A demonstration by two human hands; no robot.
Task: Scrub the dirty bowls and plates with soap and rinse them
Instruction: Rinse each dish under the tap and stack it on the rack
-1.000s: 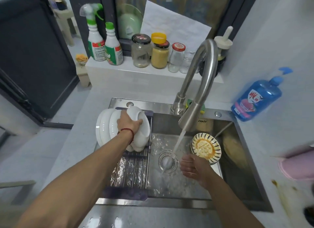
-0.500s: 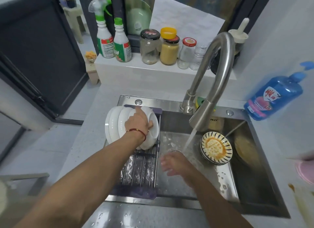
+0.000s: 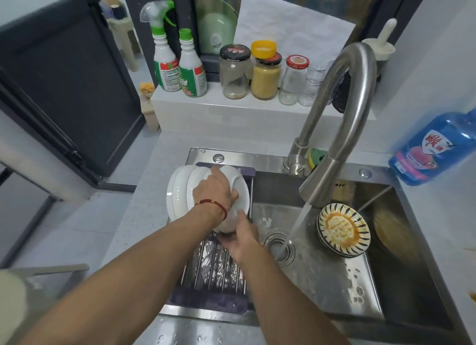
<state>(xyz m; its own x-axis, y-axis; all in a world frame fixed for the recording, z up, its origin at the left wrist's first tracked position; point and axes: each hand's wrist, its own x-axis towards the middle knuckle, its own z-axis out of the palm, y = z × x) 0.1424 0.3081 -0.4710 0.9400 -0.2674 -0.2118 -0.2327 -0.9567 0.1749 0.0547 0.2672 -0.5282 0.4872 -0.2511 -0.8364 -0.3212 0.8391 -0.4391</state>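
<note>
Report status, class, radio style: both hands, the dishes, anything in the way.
Left hand grips white bowl on rack; right hand steadies its lower edge. Dirty striped bowls wait in sink, tap running. Nothing blocking.

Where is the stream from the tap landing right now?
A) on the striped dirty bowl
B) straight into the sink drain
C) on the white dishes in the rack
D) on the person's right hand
B: the water falls past the striped bowl into the drain, touching neither hand.

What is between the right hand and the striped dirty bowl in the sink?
In the head view, the drain and the water stream from the faucet lie between the right hand and the striped bowl.
</note>
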